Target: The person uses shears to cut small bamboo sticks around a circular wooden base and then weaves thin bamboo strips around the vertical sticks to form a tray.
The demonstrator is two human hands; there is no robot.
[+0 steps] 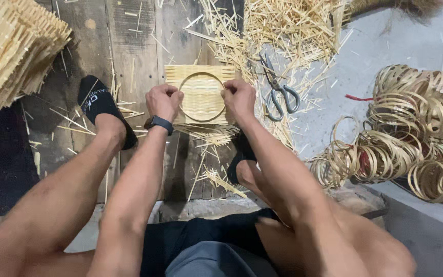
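A square woven bamboo mat [201, 97] lies on the wooden floor in front of me, with a thin bamboo ring [202, 75] lying on top of it. My left hand [164, 100] grips the ring's left side against the mat. On the other side, my right hand [238, 97] pinches the ring's right edge. A dark watch sits on my left wrist. Both my feet in black socks rest on the floor, one to the left of the mat and one below it.
Grey scissors [279, 91] lie just right of the mat among bamboo offcuts [283, 25]. A stack of woven mats [11, 46] sits at the top left. Bundles of bamboo rings [411, 138] are piled at the right.
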